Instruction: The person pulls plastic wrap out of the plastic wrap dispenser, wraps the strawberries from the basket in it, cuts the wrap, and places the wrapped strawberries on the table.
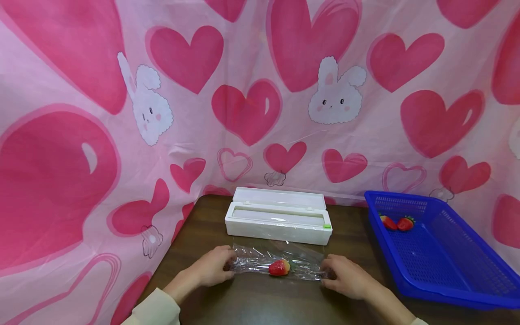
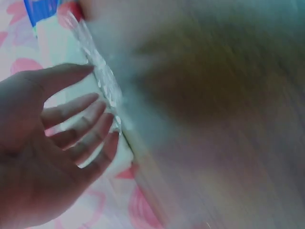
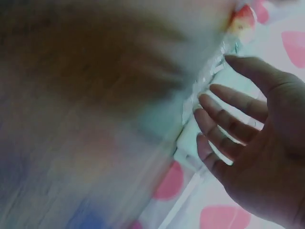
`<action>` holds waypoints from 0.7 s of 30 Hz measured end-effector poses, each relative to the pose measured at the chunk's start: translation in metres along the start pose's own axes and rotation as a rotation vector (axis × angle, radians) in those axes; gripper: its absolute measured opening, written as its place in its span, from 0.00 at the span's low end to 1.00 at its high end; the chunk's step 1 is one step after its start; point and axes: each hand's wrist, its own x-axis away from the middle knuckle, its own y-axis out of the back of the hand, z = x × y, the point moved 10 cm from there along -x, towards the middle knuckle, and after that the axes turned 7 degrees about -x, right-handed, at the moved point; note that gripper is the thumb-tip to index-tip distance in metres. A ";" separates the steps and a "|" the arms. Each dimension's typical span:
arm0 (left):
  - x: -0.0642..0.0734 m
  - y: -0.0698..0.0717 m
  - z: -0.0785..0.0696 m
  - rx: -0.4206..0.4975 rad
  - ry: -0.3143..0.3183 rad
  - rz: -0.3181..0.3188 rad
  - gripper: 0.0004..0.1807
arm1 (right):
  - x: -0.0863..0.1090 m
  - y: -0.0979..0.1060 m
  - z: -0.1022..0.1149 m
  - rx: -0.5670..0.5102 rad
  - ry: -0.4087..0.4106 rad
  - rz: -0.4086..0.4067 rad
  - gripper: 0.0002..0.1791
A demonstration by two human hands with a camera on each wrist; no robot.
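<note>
On the dark table a strawberry point(image 1: 279, 267) lies on a crinkled strip of clear plastic wrap point(image 1: 304, 267), its red tip toward the left and its pale end toward the right. My left hand point(image 1: 215, 266) is at the strip's left end. In the left wrist view its thumb and fingers point(image 2: 71, 112) are apart and loosely bent, fingertips right at the film. At the opposite end is my right hand point(image 1: 345, 276), with thumb and fingers point(image 3: 224, 117) likewise spread and relaxed beside the wrap in the right wrist view. Neither palm holds anything.
Behind the wrap stands a white wrap dispenser box point(image 1: 280, 228) with its lid point(image 1: 280, 197) raised and a roll inside. To the right, a blue plastic basket point(image 1: 447, 293) contains two strawberries point(image 1: 405, 223). A pink heart-and-rabbit cloth point(image 1: 248, 54) hangs behind the table.
</note>
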 end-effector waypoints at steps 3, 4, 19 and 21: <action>-0.007 -0.004 -0.014 -0.084 -0.045 -0.019 0.18 | -0.002 -0.006 0.012 0.155 0.069 0.007 0.13; -0.009 -0.006 -0.017 -0.115 -0.057 -0.020 0.18 | -0.004 -0.008 0.015 0.201 0.090 0.001 0.12; -0.005 -0.006 -0.023 -0.173 -0.138 -0.135 0.04 | 0.000 -0.010 0.020 0.291 0.198 -0.124 0.10; -0.001 -0.005 -0.020 -0.111 -0.154 -0.138 0.05 | 0.003 -0.009 0.021 0.243 0.222 -0.144 0.11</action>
